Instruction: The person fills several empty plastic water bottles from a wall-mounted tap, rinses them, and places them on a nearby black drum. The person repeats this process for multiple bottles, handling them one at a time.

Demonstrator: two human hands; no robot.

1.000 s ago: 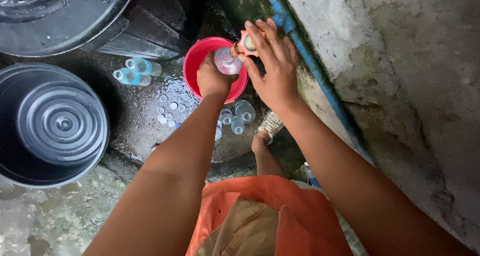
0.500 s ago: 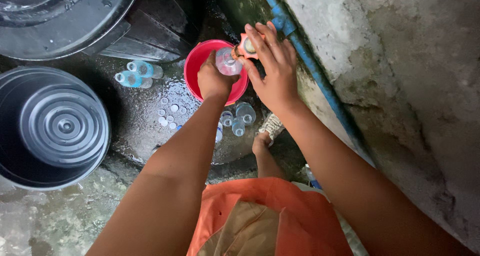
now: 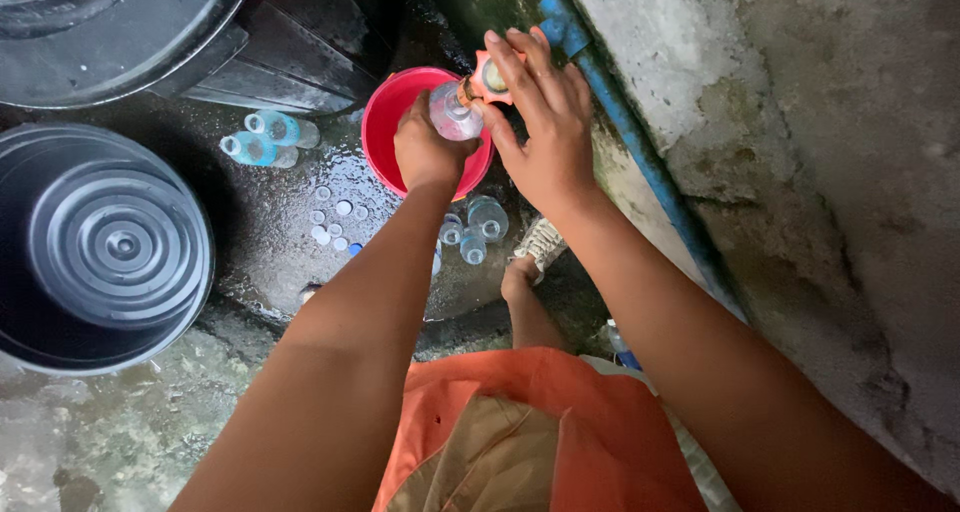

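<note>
Left hand (image 3: 428, 152) clamped on clear bottle (image 3: 452, 112) above red bucket (image 3: 385, 122), right hand (image 3: 545, 122) fingers spread against orange tap (image 3: 488, 77), 2 blue-capped bottles (image 3: 268, 140) on wet ground

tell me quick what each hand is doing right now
Left hand: closed around a clear plastic bottle over the red bucket.
Right hand: fingers spread on the orange tap, holding nothing.

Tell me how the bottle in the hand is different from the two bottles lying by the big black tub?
The held bottle is gripped by the left hand over the red bucket, mouth toward an orange tap. The two bottles lie untouched on wet ground, looking blue. All are small clear plastic.
</note>
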